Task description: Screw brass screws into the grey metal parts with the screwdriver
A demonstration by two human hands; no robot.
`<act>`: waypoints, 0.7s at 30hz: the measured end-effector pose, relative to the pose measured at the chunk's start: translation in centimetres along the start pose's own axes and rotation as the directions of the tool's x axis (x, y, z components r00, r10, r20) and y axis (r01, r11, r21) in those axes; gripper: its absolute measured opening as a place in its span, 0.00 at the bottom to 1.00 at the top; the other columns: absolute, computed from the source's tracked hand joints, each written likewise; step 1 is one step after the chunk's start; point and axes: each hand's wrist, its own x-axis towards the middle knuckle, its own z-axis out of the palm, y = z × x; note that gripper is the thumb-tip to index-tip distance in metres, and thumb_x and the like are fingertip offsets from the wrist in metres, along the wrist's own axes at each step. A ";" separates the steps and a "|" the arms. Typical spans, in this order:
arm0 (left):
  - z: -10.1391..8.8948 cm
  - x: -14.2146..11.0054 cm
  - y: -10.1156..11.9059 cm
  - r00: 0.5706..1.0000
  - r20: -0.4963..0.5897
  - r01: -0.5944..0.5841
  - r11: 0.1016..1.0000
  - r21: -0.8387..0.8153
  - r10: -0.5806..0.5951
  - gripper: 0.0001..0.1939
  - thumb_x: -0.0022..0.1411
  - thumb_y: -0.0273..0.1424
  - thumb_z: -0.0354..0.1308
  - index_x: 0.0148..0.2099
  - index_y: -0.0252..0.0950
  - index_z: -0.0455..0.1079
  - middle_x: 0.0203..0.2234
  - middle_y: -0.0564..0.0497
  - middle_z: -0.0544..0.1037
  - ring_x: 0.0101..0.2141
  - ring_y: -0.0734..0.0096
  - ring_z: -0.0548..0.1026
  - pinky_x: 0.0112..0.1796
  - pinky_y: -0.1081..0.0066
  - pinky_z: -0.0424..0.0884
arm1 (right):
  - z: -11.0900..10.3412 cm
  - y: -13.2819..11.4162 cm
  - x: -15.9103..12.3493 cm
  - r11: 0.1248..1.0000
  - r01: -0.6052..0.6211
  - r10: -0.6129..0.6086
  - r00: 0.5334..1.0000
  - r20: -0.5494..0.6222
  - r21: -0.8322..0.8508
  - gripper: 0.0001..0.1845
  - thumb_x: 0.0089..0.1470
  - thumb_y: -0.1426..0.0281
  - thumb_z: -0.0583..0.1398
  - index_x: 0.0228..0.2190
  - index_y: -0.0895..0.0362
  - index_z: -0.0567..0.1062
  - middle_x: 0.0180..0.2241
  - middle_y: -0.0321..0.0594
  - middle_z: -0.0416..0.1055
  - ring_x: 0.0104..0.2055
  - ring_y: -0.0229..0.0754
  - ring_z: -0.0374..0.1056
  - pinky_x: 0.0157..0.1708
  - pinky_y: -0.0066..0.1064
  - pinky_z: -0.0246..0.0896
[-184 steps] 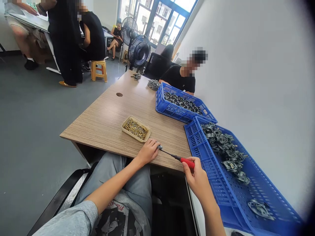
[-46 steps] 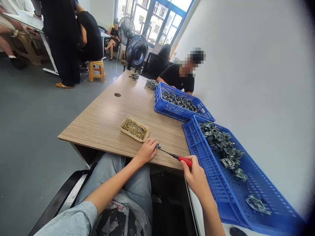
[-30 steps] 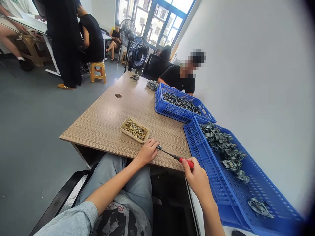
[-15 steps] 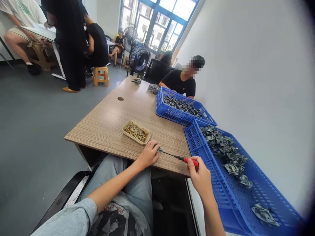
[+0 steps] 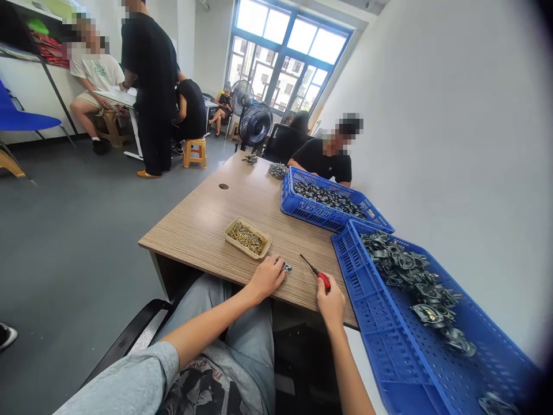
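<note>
My left hand point(image 5: 268, 278) is closed round a small grey metal part point(image 5: 287, 267) at the table's front edge; the fingers hide most of it. In my right hand point(image 5: 330, 300) is a screwdriver with a red handle point(image 5: 323, 280) and a dark shaft. Its tip points up and away, apart from the metal part. Just beyond my left hand stands a beige tray point(image 5: 230, 240) full of brass-coloured screws point(image 5: 246, 237).
To the right, a blue crate point(image 5: 380, 346) holds dark metal castings point(image 5: 406, 262). Another blue crate point(image 5: 302, 210) behind it is filled with similar parts. A co-worker point(image 5: 322, 158) sits beyond. More metal parts point(image 5: 277, 170) lie on the table's point(image 5: 194, 216) far end. Fans point(image 5: 256, 124) stand behind.
The screwdriver has come away from the metal part, its tip now swung upward. My left hand still holds the part. The view has turned left and up.
</note>
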 end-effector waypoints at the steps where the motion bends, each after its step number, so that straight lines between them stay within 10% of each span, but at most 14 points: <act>1: 0.1 0.0 0.1 1.000 -0.010 0.026 1.000 -0.002 -0.026 0.11 0.70 0.29 0.53 0.53 0.36 0.66 0.52 0.42 0.73 0.53 0.57 0.72 0.53 0.57 0.73 | 0.3 0.2 0.1 1.000 0.008 -0.008 1.000 0.006 -0.006 0.28 0.65 0.54 0.49 0.52 0.60 0.74 0.48 0.53 0.76 0.47 0.53 0.70 0.48 0.41 0.61; 13: -0.5 -0.2 0.5 0.962 0.054 0.261 0.962 0.083 -0.266 0.11 0.74 0.35 0.48 0.52 0.40 0.68 0.43 0.46 0.78 0.45 0.60 0.77 0.42 0.66 0.74 | 2.5 1.0 0.4 0.974 0.030 -0.020 0.999 0.045 -0.225 0.22 0.65 0.62 0.50 0.52 0.57 0.74 0.46 0.50 0.72 0.47 0.51 0.63 0.47 0.40 0.56; 21: -0.6 -1.0 -0.6 0.973 0.064 0.225 0.973 -0.047 -0.222 0.17 0.76 0.40 0.44 0.58 0.40 0.67 0.50 0.47 0.78 0.50 0.62 0.76 0.50 0.66 0.72 | 2.7 -5.0 -0.5 0.955 -0.015 0.003 0.999 -0.040 -0.297 0.24 0.70 0.57 0.44 0.45 0.58 0.72 0.46 0.51 0.72 0.51 0.52 0.63 0.49 0.39 0.51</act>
